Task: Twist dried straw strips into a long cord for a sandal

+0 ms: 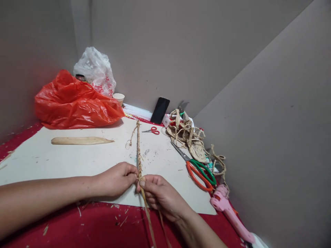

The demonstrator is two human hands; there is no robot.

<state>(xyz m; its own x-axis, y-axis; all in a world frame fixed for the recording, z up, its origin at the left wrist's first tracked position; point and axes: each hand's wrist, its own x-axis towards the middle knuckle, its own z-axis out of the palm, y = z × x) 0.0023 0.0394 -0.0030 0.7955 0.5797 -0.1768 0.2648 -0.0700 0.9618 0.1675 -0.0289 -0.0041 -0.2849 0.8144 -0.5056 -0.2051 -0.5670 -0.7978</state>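
Observation:
A narrow braid of straw-coloured fibre [139,148] lies lengthwise on the white board [103,158], a thin knotted strand trailing off its far end. At its near end my left hand [120,179] is closed, thumb and fingers pinching the braid from the left. From the right, my right hand [160,193] pinches the same end between thumb and forefinger. Loose flat fibre strands [149,220] hang from there toward the board's near edge and over the red cloth [103,227]. The exact grip of the fingertips is partly hidden.
Small red scissors [152,130] and large red-and-green scissors [196,170] lie right of the braid. Beyond are coiled braids [191,134], a pink glue gun [230,213] and a phone [160,110]. Left stand a flat wooden piece [81,141], a red bag [74,103] and a cup [118,97].

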